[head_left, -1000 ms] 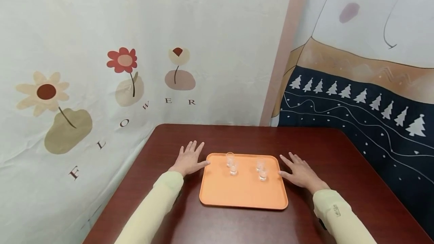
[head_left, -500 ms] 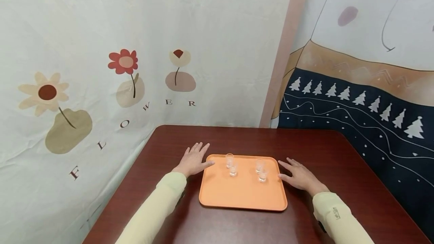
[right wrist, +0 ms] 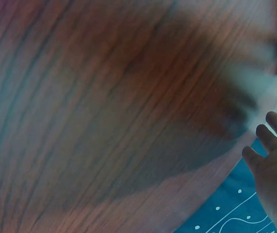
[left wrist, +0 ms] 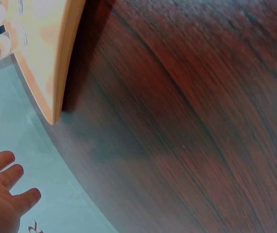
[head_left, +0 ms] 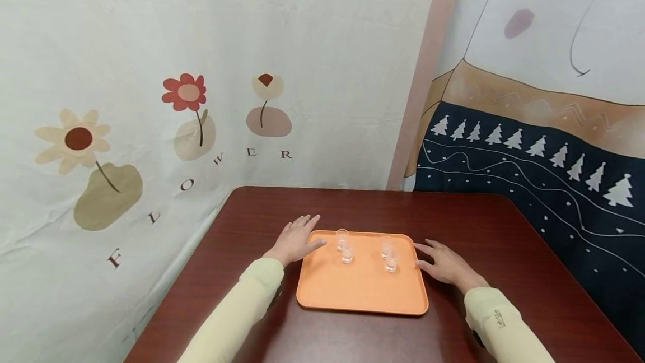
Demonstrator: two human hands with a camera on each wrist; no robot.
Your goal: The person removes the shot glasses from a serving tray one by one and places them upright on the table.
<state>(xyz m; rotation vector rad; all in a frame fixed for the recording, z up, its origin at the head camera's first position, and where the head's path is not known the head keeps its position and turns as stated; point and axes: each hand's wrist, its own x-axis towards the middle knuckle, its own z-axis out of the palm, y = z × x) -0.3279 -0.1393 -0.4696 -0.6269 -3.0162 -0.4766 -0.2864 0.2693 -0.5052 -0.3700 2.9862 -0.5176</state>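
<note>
A dark red-brown, wood-grained surface (head_left: 353, 336) is seen to bear a flat, rectangular orange tray (head_left: 360, 293), which has been left in place. Over the last second the bare left hand (head_left: 296, 241) has been carried inward over the tray's left edge, fingers spread, thumb near the left pair of small, clear, cylindrical cups (head_left: 347, 255). The bare right hand (head_left: 447, 263) is held at the right edge, fingers slightly parted, nearer the right pair of cups (head_left: 391, 264); rim contact cannot be told. No cup is gripped; only an approach, it is judged, has been made.
</note>
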